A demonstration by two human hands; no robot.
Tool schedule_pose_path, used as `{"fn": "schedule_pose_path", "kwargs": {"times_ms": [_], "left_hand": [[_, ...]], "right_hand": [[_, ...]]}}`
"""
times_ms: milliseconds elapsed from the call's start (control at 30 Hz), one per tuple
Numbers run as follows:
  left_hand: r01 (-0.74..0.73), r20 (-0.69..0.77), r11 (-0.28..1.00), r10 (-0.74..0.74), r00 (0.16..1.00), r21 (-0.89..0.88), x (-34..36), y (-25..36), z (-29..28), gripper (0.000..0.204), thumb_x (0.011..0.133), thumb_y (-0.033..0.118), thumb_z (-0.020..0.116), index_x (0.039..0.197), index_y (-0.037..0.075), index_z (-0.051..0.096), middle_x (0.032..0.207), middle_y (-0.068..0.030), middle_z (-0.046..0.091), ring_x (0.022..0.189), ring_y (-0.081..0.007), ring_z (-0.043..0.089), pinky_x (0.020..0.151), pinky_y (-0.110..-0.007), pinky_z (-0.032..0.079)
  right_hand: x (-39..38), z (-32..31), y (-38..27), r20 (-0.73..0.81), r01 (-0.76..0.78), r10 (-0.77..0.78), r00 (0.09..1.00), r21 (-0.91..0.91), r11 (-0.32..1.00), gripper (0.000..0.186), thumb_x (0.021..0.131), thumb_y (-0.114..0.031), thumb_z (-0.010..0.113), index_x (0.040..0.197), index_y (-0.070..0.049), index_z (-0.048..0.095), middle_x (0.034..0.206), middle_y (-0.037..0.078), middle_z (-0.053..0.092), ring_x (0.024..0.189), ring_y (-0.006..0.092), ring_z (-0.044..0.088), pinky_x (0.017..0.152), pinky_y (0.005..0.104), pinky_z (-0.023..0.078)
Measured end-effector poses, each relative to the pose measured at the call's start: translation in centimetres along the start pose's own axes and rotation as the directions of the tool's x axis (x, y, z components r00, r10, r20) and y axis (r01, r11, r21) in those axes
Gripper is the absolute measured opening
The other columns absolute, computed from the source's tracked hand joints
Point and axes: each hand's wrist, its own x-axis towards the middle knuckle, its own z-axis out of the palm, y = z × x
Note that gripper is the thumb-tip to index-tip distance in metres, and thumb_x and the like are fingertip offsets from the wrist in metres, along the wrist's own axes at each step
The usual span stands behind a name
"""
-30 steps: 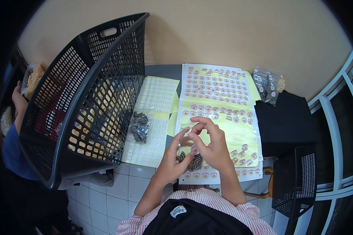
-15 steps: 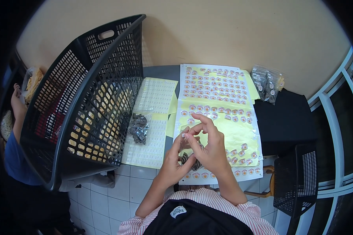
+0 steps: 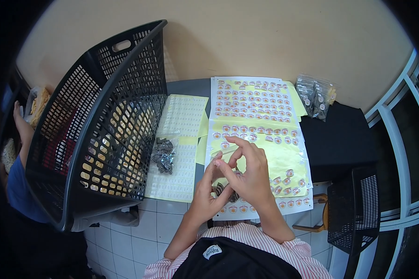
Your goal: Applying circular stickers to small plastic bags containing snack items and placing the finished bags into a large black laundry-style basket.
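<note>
A small clear plastic bag (image 3: pixel 220 188) with dark striped pieces inside is held between my two hands over the front of the sticker sheet. My left hand (image 3: pixel 207 188) is closed on its left side. My right hand (image 3: pixel 250 174) pinches near its top edge with thumb and fingers, partly hiding the bag. Round stickers cover much of the large white and yellow sticker sheet (image 3: pixel 284 160). To the left, a similar bag of dark striped pieces (image 3: pixel 165 156) lies on a sheet of small pale labels (image 3: pixel 177 179).
A large black plastic basket (image 3: pixel 118 79) with yellowish packs in it stands at the left. Several filled bags (image 3: pixel 314 98) lie at the back right by a black cloth (image 3: pixel 340 139). A black crate (image 3: pixel 354 209) sits lower right. Another person's arm (image 3: pixel 25 135) shows far left.
My hands stay almost in place on the bag, with its clear top edge now showing more above the fingers. The view has shifted slightly.
</note>
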Motion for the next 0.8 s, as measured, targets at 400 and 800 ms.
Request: {"fn": "schedule_pose_path", "kwargs": {"times_ms": [400,800], "left_hand": [[0.117,0.041,0.989,-0.113,0.993,-0.095,0.3,0.4,0.8,0.071,0.074,0.001,0.061,0.134,0.003,0.022,0.108,-0.017,0.056,0.101,-0.0241,0.055,0.083,-0.031,0.042],[-0.006,-0.25,0.941,-0.084,0.964,-0.34,2.7,0.3,3.8,0.067,0.08,-0.002,0.052,0.133,0.004,0.011,0.115,-0.0206,0.047,0.099,-0.0231,0.052,0.084,-0.031,0.043]], "right_hand": [[0.2,-0.7,1.5,-0.106,-0.004,0.012,0.994,0.08,0.997,0.045,0.065,-0.01,0.071,0.106,-0.004,0.053,0.06,0.002,0.052,0.058,0.0135,0.051,0.063,0.0275,0.04],[-2.1,-5.6,5.8,0.334,-0.33,0.187,0.924,0.448,0.831,0.06,0.068,-0.017,0.074,0.117,0.001,0.045,0.096,0.007,0.056,0.086,0.0121,0.053,0.072,0.0256,0.043]]}}
